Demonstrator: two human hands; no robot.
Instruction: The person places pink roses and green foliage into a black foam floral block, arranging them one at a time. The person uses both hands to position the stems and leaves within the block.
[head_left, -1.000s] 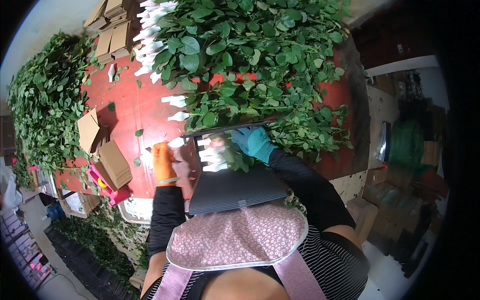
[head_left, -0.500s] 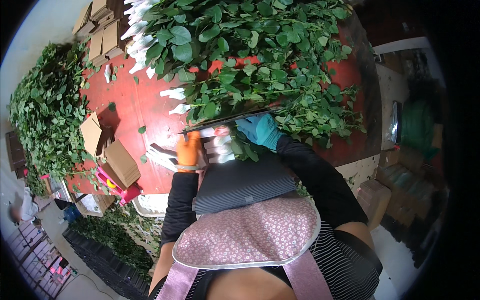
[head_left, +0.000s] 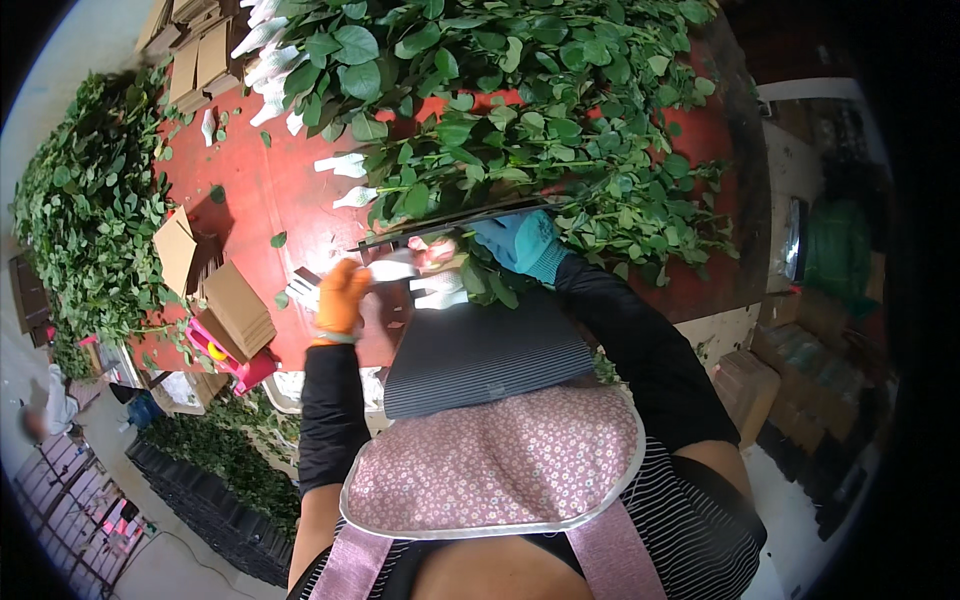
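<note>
My left hand, in an orange glove, grips a white-sleeved flower bud next to a small bunch of white-wrapped buds. My right hand, in a teal glove, is closed on the leafy stems of that bunch. The bunch lies over a grey ribbed sheet at the table's near edge. A thin dark bar runs across just beyond my hands. A big heap of green leafy stems with white-wrapped buds covers the far side of the red table.
Flat cardboard pieces and a folded one lie left of my hands, with a pink object at the table's edge. More cardboard sits far left. Leafy piles fill the left side. Boxes stand at the right.
My left hand has come in from the table to the bunch and now meets my right hand there. The bunch has been drawn closer over the grey sheet.
</note>
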